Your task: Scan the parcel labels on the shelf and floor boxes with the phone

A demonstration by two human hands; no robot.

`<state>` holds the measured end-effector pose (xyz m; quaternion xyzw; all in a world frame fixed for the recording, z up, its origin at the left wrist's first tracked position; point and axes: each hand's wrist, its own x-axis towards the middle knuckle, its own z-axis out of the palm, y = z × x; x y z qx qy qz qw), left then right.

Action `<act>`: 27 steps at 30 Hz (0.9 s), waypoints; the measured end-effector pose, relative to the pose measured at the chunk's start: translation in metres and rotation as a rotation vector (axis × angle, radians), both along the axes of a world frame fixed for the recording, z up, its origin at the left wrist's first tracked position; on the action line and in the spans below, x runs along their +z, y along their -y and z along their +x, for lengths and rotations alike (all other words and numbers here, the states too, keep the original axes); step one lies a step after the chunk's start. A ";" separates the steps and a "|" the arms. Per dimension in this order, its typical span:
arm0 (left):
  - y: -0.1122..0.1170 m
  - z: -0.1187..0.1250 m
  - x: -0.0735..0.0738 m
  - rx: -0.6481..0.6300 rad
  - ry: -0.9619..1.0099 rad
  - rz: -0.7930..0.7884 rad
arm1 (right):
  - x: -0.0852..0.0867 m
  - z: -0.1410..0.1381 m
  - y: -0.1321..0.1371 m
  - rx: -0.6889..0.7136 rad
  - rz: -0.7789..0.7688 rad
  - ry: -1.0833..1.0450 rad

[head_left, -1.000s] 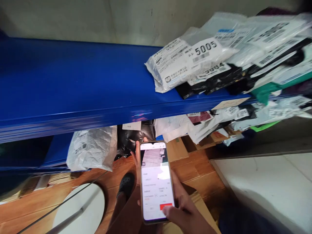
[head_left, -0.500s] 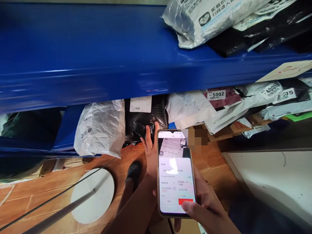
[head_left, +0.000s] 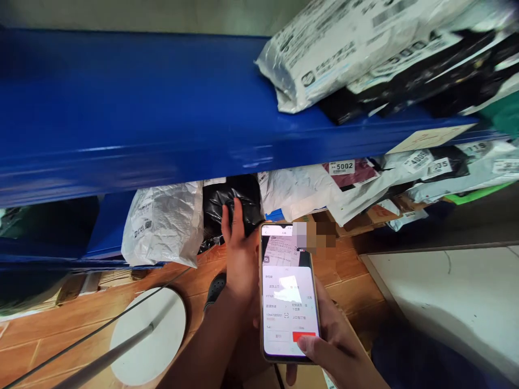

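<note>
My right hand is closed around a smartphone, its thumb on the red button at the bottom of the screen. The upper part of the screen shows a picture of a printed label. My left hand is open, with two fingers stretched up against the front of a black plastic parcel on the lower shelf. Part of this hand is hidden behind the phone. To the left of the black parcel sits a crumpled white parcel. White mailer bags lie to its right.
A blue shelf runs across the view, bearing a white parcel and black bags at upper right. Below, a maroon parcel carries a 5002 label. A round white base with a pole stands on the tiled floor. A white panel is at right.
The black parcel has gone deeper under the upper shelf, its label now mostly hidden. My left hand's fingers have moved slightly left. The camera view has shifted a little; the phone stays held.
</note>
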<state>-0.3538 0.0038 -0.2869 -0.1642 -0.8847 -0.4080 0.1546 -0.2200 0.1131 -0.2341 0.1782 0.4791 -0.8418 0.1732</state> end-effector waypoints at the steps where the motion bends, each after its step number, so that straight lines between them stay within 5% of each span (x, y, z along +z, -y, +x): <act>1: 0.000 -0.006 0.007 0.015 0.005 0.035 | 0.003 0.000 -0.001 -0.015 -0.004 0.003; 6: -0.017 -0.050 0.034 0.108 0.061 0.204 | 0.010 0.002 -0.003 -0.161 -0.089 -0.121; 12: -0.033 -0.076 0.042 0.120 0.080 0.032 | 0.017 -0.002 -0.009 -0.173 -0.116 -0.217; 20: -0.003 -0.058 0.038 0.065 0.006 -0.090 | 0.024 -0.002 -0.014 -0.191 -0.085 -0.182; 24: 0.032 -0.023 0.051 -0.087 -0.144 -0.088 | 0.019 -0.002 -0.014 -0.194 -0.098 -0.187; 27: 0.064 0.006 0.062 -0.032 -0.367 -0.120 | 0.013 -0.001 -0.013 -0.177 -0.115 -0.191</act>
